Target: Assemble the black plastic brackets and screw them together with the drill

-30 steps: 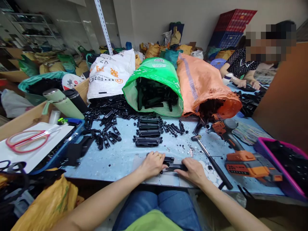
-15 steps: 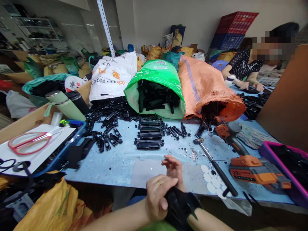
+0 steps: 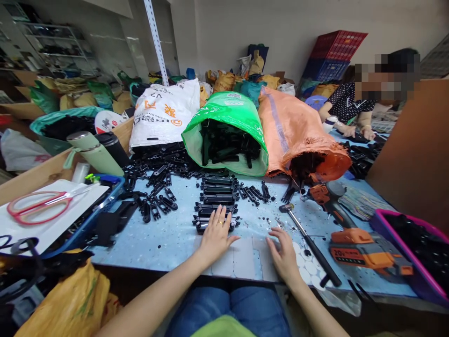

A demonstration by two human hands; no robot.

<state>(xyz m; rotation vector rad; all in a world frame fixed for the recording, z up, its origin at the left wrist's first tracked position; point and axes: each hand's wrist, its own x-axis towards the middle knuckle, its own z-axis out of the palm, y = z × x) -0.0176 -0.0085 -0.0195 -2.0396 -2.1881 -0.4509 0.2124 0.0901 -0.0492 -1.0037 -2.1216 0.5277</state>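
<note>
My left hand (image 3: 217,236), with a ring on one finger, lies with fingers stretched over the front black plastic assembly (image 3: 200,224), partly hiding it. That piece is nearest me in a row of several similar black assemblies (image 3: 218,191) on the blue table. My right hand (image 3: 285,255) rests near the table's front edge, fingers loosely spread and holding nothing. Beneath and between the hands is a grey patch (image 3: 242,257) of the tabletop. A hammer (image 3: 308,238) lies just right of my right hand, beside white round discs (image 3: 303,264).
An orange-black cordless power tool (image 3: 361,243) and a purple bin (image 3: 380,234) stand right. White (image 3: 161,112), green (image 3: 231,112) and orange (image 3: 291,121) sacks line the back. Left are loose black parts (image 3: 157,201), scissors (image 3: 42,206) and a flask (image 3: 94,150). A co-worker (image 3: 351,103) works at back right.
My hands were together low in front of me with a black part by them. Now they are apart, and another black assembly lies at the row's near end under my left hand.
</note>
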